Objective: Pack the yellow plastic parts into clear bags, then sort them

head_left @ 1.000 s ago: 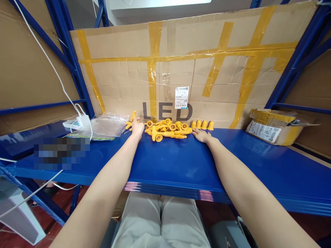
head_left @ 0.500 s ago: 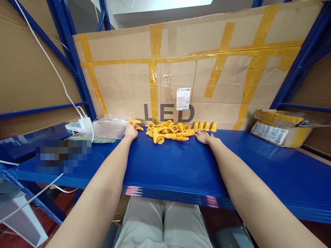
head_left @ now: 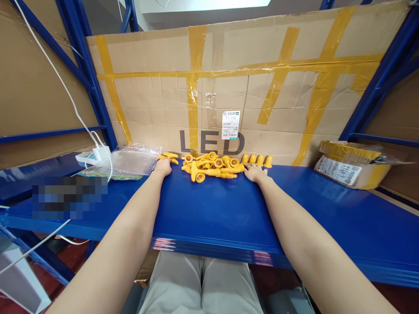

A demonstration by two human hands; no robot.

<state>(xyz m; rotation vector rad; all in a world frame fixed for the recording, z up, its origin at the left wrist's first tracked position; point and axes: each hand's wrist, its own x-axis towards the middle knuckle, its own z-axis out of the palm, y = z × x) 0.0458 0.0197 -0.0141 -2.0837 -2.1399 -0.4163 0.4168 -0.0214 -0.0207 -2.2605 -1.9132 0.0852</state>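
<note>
My left hand [head_left: 163, 166] rests on the blue shelf at the near side of a few yellow plastic pieces [head_left: 170, 155]. Its fingers are mostly hidden, so I cannot see whether they grip one. My right hand [head_left: 254, 172] lies low on the shelf, fingers stretched forward and holding nothing I can see. It is at the right end of a heap of yellow plastic parts [head_left: 209, 171], some with round cup-like ends. Just behind that hand stands a row of several yellow cup-shaped pieces [head_left: 260, 160].
A large cardboard sheet [head_left: 150, 109] marked LED stands behind the shelf [head_left: 212, 213]. To the left are a clear plastic bag [head_left: 134, 159], a white plug with cables [head_left: 102, 153] and a blurred-out patch. An open cardboard box [head_left: 352, 168] sits at the right.
The view has shifted slightly, so the scene sits a little further left. Both hands stay in nearly the same places beside the yellow parts.
</note>
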